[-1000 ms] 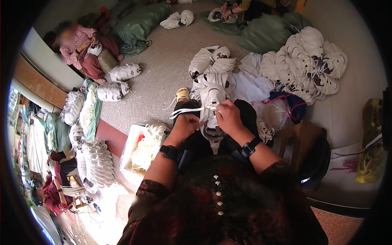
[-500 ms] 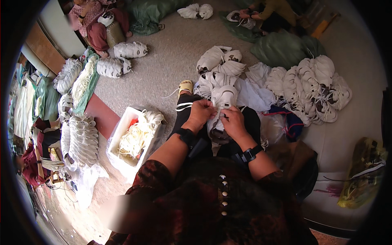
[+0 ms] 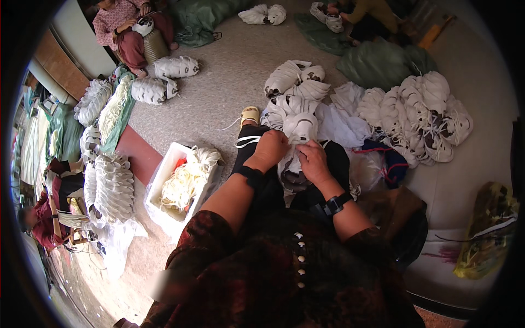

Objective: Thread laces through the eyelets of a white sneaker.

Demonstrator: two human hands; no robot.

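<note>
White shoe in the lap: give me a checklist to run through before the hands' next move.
1. Shoe steady between the hands: ok, toe pointing away from the person.
2. Left hand at the shoe's left side: ok.
3. Right hand at the shoe's right side: ok.
4. Lace pinched firmly: cannot tell, too small and partly hidden.
5. Lacing even: cannot tell, the hands cover much of it.
6. White box open, cream laces showing: ok.

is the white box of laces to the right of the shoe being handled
No, the white box holding laces stands left of the handled shoe.
</note>
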